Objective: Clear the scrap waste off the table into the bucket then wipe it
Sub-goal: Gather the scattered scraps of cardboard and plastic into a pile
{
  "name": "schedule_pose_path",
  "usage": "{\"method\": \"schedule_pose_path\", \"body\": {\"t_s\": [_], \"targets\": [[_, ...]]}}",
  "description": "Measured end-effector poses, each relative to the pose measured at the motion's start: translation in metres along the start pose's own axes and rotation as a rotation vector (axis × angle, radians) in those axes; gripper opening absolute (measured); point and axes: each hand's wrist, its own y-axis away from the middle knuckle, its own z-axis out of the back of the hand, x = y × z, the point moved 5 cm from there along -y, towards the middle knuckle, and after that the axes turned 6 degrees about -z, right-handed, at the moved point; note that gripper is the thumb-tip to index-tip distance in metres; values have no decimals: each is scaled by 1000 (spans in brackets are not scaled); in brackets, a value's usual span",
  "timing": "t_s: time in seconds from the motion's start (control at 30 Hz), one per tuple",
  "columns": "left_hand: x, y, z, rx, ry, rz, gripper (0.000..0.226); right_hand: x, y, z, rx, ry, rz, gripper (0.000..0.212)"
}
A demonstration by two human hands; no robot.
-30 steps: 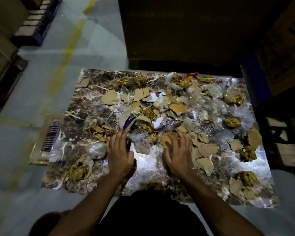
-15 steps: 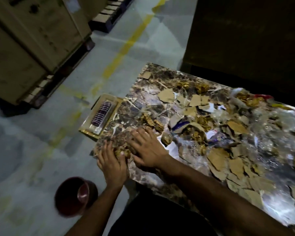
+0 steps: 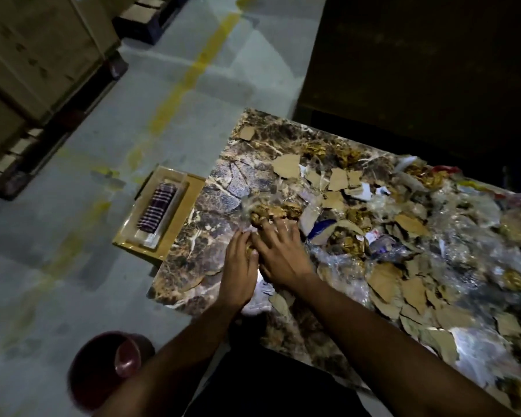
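Torn cardboard pieces, crumpled brown paper and clear plastic film cover most of the dark marble table. My left hand and my right hand lie side by side on the table's left part, fingers fairly straight. A small golden-brown scrap sits pressed between them. My right fingertips touch the crumpled brown paper. A dark red bucket stands on the floor below the table's near-left corner, beside my left forearm.
A flat cardboard box with a striped item under clear plastic sits by the table's left edge. Wooden crates on pallets stand at the far left. Grey floor with a yellow line lies between them and the table.
Both hands slid from the table's middle to its left part, dragging scraps along. My view swung left and the bucket came into sight. The hands now lie closer together.
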Motion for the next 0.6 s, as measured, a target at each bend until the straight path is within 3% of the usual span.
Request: {"method": "schedule_pose_path", "body": {"t_s": [0.1,0.23,0.3,0.4,0.6], "targets": [[-24,-14,-16,75,110,-68,48,-20,7,2,2,-96,-5,60],[-60,-21,-33,63,278,-65,45,-49,18,25,-117,-240,-62,63],[-85,-26,-37,37,348,-96,40,-67,31,45,-224,-272,-163,61],[-128,-34,-45,42,394,-282,41,-100,62,68,-441,-305,-313,49],[-192,-43,-104,279,360,-492,55,-174,121,51,-594,-506,-593,45]]}}
